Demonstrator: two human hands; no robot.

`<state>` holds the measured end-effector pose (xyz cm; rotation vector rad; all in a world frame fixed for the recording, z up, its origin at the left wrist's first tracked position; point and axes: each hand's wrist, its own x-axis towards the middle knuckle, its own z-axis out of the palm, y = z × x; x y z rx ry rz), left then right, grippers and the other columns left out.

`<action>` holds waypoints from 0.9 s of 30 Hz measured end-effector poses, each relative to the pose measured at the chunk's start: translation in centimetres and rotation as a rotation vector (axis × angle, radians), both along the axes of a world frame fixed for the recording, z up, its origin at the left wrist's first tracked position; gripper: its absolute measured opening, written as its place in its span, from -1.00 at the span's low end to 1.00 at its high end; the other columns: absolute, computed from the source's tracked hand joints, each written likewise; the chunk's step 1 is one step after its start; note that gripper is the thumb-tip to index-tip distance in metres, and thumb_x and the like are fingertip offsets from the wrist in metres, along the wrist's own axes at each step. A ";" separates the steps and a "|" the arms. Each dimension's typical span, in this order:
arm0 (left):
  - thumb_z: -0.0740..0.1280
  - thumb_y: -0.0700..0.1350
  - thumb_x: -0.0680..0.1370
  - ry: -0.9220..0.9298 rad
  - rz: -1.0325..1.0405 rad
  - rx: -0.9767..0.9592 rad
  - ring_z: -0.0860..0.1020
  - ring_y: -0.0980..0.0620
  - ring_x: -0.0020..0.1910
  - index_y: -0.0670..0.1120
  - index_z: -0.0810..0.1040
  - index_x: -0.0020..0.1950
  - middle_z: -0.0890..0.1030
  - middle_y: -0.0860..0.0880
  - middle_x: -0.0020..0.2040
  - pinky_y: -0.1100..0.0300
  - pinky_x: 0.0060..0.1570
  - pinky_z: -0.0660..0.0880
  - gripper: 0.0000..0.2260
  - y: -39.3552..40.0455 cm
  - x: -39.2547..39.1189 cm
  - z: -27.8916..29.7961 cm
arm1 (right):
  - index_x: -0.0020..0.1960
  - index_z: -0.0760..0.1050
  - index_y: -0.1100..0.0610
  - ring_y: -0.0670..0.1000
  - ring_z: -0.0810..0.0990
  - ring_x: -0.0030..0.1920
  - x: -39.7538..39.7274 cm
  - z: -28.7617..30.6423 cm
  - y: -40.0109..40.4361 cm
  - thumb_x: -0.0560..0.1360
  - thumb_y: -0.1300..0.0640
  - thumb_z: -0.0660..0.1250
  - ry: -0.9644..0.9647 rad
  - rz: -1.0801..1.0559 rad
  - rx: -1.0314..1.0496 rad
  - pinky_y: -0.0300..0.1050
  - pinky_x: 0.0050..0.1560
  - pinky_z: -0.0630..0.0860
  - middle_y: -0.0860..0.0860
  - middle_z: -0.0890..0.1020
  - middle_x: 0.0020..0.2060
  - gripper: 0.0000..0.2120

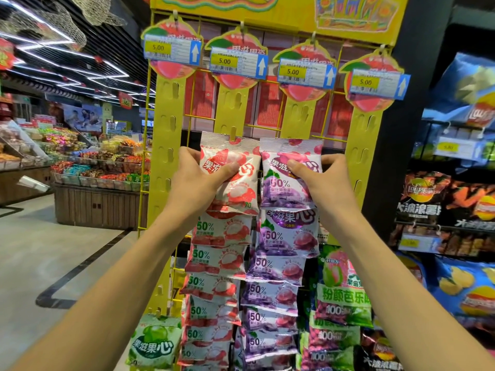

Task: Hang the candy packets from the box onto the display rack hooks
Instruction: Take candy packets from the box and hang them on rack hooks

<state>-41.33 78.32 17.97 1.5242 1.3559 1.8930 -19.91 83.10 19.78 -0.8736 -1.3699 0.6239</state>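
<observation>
Left thumb pressed across the red-and-white lychee candy packet (229,175), fingers wrapped behind it; the right hand (325,178) pinches the purple grape candy packet (289,175) likewise. Both packets sit high against the yellow display rack (166,129), topping columns of matching packets, price tags (238,62) above, and the left hand (199,180) mirrors the right, arms raised

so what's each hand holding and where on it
Left hand pinches the red packet by its upper left part; right hand pinches the purple packet by its upper right part.
</observation>
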 end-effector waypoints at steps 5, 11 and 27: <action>0.53 0.22 0.43 0.079 0.136 0.066 0.54 -0.07 0.07 -0.05 0.28 0.22 0.53 -0.02 0.08 -0.01 0.00 0.53 -0.39 0.3 0.5 -0.5 | 0.15 0.33 0.07 0.00 0.73 -0.08 0.2 -0.5 -0.7 0.42 0.00 0.58 0.005 0.014 -0.003 0.07 -0.05 0.69 0.05 0.65 0.00 -0.49; 0.53 0.20 0.45 0.108 0.150 0.068 0.54 -0.08 0.11 -0.06 0.28 0.22 0.51 -0.01 0.09 -0.08 0.07 0.54 -0.40 0.3 0.5 -0.6 | 0.08 0.35 -0.04 0.01 0.73 -0.02 1.0 0.3 -1.3 0.38 -0.07 0.60 0.012 -0.005 0.078 0.17 0.06 0.66 0.01 0.67 0.03 -0.51; 0.52 0.25 0.42 0.096 0.110 0.042 0.59 -0.07 0.07 0.00 0.27 0.20 0.55 -0.01 0.07 -0.09 0.01 0.61 -0.40 -0.1 0.3 -0.4 | 0.19 0.35 0.12 0.02 0.75 -0.10 1.3 0.7 -1.2 0.41 0.03 0.58 0.053 0.064 -0.041 0.00 -0.12 0.68 0.09 0.67 0.04 -0.47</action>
